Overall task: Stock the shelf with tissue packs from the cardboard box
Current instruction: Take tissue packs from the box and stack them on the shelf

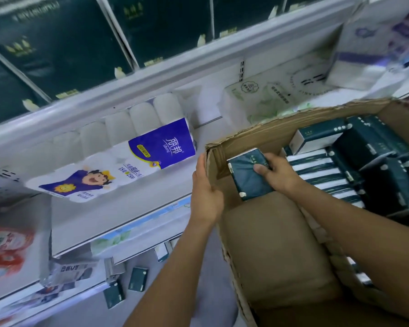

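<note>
Head view: right grip (278, 172) clasps dark-green tissue pack (246, 182) inside cardboard box (257, 133), far-left corner. Left grip (206, 192), fingers flat, steadies box wall from outside. Risk: glossy wrap slips mid-lift, pack joins loose packs (137, 279) on floor; unsteadied box tips.

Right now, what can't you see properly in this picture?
Head view:
- Cardboard box: near end cut off by the bottom edge.
- Tissue packs in it: lower layers hidden under the top one.
- Writing on the pack the right hand grips: too small and blurred.
- Packs on the floor: some partly hidden by the shelf.
</note>
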